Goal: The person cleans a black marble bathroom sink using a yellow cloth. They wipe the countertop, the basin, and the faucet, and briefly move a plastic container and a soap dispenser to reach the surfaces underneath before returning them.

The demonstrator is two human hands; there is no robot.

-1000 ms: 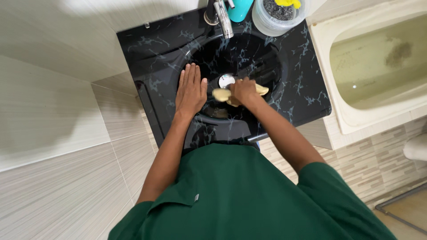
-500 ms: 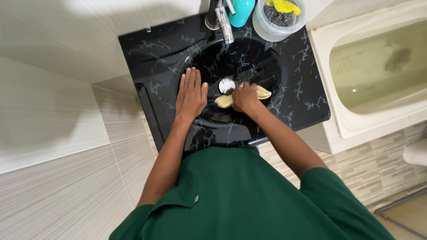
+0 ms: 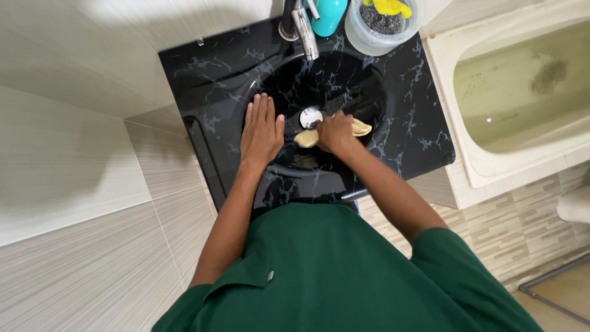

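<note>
Cloth: yellowish-tan soft cleaning cloth (image 3: 359,128) is lying inside the basin, pressed under the right hand, its two ends sticking out on either side of the fingers, just beside the drain plug.
Right hand: right hand (image 3: 335,131) is curling closed over the cloth, gripping it against the bottom of the bowl.
Left hand: left hand (image 3: 260,132) is resting open and flat, fingers straight and together, on the left rim of the sink, holding nothing.
Sink: glossy black washbasin with pale marble veining (image 3: 215,74) is sitting against light striped wall tiles; its round bowl is taking up the middle.
Drain plug: round chrome drain plug (image 3: 311,117) is sitting at the bottom of the bowl, touching or nearly touching the right hand's fingers.
Tap: chrome tap (image 3: 303,27) is reaching over the far edge of the bowl.
Bottle: turquoise plastic bottle (image 3: 329,15) is standing just beside the tap.
Tub: clear round plastic tub (image 3: 369,37) is sitting on the far right corner of the sink, holding a dark scouring pad and something yellow.
Bathtub: cream bathtub (image 3: 522,86) is standing to the right, a stain showing inside it.
Clothing: dark green short-sleeved shirt (image 3: 344,270) is covering the person's torso.
</note>
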